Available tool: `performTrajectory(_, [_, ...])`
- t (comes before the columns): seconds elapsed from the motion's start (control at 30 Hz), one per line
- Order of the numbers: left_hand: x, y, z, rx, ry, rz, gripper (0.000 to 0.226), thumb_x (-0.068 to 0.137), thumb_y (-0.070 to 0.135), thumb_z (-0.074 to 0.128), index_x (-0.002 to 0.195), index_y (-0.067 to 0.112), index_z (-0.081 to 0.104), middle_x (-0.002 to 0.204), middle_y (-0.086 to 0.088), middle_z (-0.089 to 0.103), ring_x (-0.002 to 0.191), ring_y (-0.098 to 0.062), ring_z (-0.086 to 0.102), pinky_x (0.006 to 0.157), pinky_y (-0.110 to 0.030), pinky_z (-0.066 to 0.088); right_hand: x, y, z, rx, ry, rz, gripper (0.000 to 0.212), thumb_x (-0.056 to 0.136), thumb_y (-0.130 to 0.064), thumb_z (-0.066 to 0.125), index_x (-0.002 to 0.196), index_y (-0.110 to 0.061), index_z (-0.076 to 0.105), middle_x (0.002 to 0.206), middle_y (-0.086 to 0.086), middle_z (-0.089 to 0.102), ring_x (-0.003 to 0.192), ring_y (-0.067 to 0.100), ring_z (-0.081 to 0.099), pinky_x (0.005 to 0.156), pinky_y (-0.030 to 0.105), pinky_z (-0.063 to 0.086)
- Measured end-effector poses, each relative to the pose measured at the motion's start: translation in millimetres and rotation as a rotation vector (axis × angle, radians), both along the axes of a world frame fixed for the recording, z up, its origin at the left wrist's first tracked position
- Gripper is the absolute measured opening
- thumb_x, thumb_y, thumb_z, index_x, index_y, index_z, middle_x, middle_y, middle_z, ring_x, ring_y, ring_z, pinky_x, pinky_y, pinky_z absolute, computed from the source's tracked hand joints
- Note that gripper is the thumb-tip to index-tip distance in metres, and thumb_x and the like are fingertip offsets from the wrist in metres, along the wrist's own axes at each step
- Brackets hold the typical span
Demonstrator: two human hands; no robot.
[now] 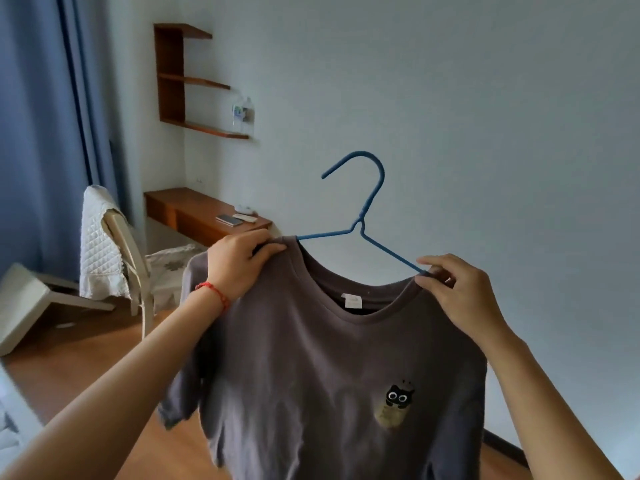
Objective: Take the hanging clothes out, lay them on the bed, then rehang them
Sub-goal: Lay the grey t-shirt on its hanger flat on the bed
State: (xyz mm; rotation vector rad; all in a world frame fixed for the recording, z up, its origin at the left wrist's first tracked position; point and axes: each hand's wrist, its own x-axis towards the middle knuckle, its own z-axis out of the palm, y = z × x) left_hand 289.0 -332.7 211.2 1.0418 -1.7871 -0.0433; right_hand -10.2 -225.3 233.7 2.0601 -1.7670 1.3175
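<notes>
At the shirt's [311, 358] collar, my left hand [239, 261] grips one shoulder; my right hand [460, 292] pinches collar and hanger [363, 216].

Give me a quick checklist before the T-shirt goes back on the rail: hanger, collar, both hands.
1. Left hand grips the T-shirt at its shoulder: ok.
2. Right hand pinches the collar edge where the hanger arm enters it: ok.
3. Hanger seated inside both shoulders: not ok; its right arm is bare above the collar.
4. Hook free and upright: ok.
5. Shirt hanging clear of the floor: cannot tell, the hem is out of frame.
6. Rail or wardrobe within reach: cannot tell, not in view.
</notes>
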Motion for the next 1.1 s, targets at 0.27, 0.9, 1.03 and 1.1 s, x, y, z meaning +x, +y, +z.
performTrajectory(0.27, [-48, -47, 7, 0.018, 0.014, 0.117, 0.029, 0.080, 0.044, 0.057, 0.084, 0.021, 0.072, 0.078, -0.002, 0.073, 0.075, -0.020, 0.065, 0.070, -0.034, 0.050, -72, -86, -12, -0.065, -0.012, 0.006, 0.015, 0.084, -0.019, 0.064, 0.081, -0.005, 0.068, 0.066, -0.006, 0.060, 0.062, 0.003, 0.057, 0.058, 0.006, 0.044])
performTrajectory(0.9, [26, -219, -26, 0.007, 0.070, 0.511, 0.025, 0.084, 0.038, 0.058, 0.073, 0.018, 0.067, 0.061, 0.012, 0.053, 0.063, -0.011, 0.051, 0.059, -0.018, 0.034, -14, -367, -17, -0.215, 0.041, 0.323, 0.066, 0.084, -0.063, 0.037, 0.080, -0.006, 0.069, 0.071, 0.002, 0.067, 0.063, 0.013, 0.057, 0.056, 0.016, 0.042])
performTrajectory(1.03, [92, -263, -26, 0.012, 0.089, 0.602, 0.042, 0.075, 0.056, 0.045, 0.069, 0.020, 0.064, 0.054, 0.011, 0.053, 0.060, -0.008, 0.053, 0.063, -0.026, 0.042, 44, -449, -13, -0.248, -0.030, 0.390, 0.056, 0.083, -0.054, 0.047, 0.081, -0.004, 0.070, 0.074, 0.008, 0.071, 0.065, 0.020, 0.061, 0.057, 0.023, 0.046])
performTrajectory(1.1, [125, -280, -25, -0.001, 0.091, 0.653, 0.047, 0.075, 0.057, 0.042, 0.067, 0.015, 0.063, 0.053, 0.010, 0.053, 0.066, -0.010, 0.051, 0.059, -0.015, 0.035, 77, -485, -13, -0.255, -0.055, 0.414, 0.046, 0.081, -0.045, 0.051, 0.080, -0.004, 0.070, 0.074, 0.008, 0.071, 0.065, 0.021, 0.062, 0.057, 0.020, 0.043])
